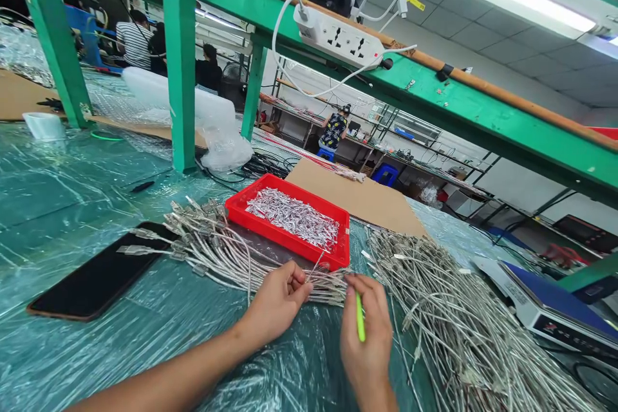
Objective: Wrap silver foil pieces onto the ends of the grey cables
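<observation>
My left hand [281, 299] is closed, thumb and forefinger pinched on a thin whitish cable [317, 262] whose end points up toward the tray. My right hand [369, 328] is wrapped round a slim yellow-green tool [360, 318]; its tip is hidden by the fingers, so its kind is unclear. Just beyond both hands lies a bundle of silvery cables [226, 248] with clear-cased plugs at the left end. A red tray [290, 246] behind the bundle is filled with small silvery-white pieces [294, 215].
A big heap of cables [463, 322] spreads at the right, beside a scale [541, 309]. A black phone [96, 277] lies left. Cardboard [357, 196] is behind the tray. A green post [178, 64] and shelf beam with a power strip [338, 38] cross above. People sit farther back.
</observation>
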Tool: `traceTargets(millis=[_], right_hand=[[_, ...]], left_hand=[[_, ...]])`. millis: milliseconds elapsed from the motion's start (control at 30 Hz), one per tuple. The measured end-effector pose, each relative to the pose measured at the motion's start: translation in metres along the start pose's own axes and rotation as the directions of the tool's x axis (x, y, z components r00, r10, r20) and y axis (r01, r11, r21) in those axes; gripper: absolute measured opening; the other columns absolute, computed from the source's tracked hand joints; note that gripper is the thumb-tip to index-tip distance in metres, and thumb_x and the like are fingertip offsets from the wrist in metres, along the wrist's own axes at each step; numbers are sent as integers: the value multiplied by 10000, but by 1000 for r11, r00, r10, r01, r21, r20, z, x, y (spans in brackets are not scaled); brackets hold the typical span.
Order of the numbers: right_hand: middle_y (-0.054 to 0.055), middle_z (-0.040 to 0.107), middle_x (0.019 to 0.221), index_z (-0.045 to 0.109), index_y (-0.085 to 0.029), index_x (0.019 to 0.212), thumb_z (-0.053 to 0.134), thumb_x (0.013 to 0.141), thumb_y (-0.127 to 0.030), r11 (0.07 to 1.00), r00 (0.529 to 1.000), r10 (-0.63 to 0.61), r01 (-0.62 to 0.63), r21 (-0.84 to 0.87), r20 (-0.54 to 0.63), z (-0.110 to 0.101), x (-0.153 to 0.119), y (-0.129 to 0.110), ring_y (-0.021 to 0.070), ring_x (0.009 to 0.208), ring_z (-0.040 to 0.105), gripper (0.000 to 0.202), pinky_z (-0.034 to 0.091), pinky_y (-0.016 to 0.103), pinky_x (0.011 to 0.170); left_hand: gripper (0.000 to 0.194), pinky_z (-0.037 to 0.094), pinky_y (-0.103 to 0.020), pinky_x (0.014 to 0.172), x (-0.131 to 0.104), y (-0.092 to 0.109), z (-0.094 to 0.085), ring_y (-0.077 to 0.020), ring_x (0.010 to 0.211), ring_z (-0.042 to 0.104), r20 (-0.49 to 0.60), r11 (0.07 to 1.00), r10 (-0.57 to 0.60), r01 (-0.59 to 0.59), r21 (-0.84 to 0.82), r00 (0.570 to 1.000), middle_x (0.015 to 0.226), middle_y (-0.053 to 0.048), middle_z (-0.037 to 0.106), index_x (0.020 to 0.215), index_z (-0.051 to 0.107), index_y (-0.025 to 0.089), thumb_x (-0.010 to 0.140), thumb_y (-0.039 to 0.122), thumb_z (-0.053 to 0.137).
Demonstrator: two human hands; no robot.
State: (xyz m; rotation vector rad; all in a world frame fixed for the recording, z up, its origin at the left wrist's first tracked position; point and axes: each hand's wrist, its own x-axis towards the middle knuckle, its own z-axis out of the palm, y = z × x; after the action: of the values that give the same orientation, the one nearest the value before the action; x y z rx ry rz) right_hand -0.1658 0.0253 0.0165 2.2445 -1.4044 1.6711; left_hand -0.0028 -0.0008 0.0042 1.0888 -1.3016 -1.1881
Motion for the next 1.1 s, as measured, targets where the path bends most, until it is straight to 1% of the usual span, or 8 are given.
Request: traceTargets(millis=[100,233,300,467,600,700,867,1100], right_hand=[[99,569,1040,612,-184,1082,463,932,-138,1000,999,-2,2,11,-47,-6,2,1,223,1003,573,216,471,387,861],[86,577,1024,604,-202,1062,478,896,-93,985,973,-109,79,152,201,-6,-4,-14,207,967,597,235,498,343,820],[92,576,1042,601,-205,1087,463,906,-94,987,965,-101,66,149,242,-3,-5,-16,207,987,589,253,496,344,836],[95,576,1037,603,-192,1082,469,920,-103,999,1000,-4,4,47,8,-6,-1,-6,212,998,579,228,475,359,861],[77,586,966,609,-195,1015,500,871,-78,986,987,-94,75,148,128,-10,-2,-12,206,909,601,215,494,341,786],[80,589,979,610,-196,1033,488,879,-80,983,973,-98,62,172,207,-7,-2,-15,206,921,599,228,495,343,790],[91,579,1056,600,-186,1113,471,928,-100,998,998,3,0,60,-56,-4,2,-1,206,1015,566,241,447,359,889],[37,552,883,570,-193,913,464,905,-96,967,979,-64,13,256,192,-7,-4,-10,171,827,564,145,460,299,720]], left_hand=[[218,367,-248,566,1,-1,0,-146,590,494,-2,1000,-19,19,-24,1000,611,42,524,723,482,203,741,365,627],[222,368,-248,571,-1,5,0,-144,592,485,-14,1000,-3,3,8,1000,609,46,507,705,489,202,721,366,637],[206,365,-247,568,-2,6,1,-142,590,480,-5,1000,14,-14,26,1000,610,45,501,701,490,200,724,351,628],[192,381,-254,582,-1,0,1,-156,616,521,21,1000,1,-2,6,1000,629,29,537,727,482,202,758,340,612],[180,378,-252,584,-1,0,1,-150,613,497,20,1000,11,-12,25,1000,631,34,520,732,484,199,761,326,607],[176,368,-252,577,-4,4,1,-142,604,469,22,998,26,-27,50,999,627,40,497,718,487,196,758,322,603],[190,381,-255,585,-4,4,2,-145,607,496,39,1000,-9,8,19,999,622,34,522,712,480,195,746,334,605],[228,272,-215,447,-1,8,1,-76,404,349,87,994,-96,101,-47,992,578,72,539,734,459,204,736,368,618]])
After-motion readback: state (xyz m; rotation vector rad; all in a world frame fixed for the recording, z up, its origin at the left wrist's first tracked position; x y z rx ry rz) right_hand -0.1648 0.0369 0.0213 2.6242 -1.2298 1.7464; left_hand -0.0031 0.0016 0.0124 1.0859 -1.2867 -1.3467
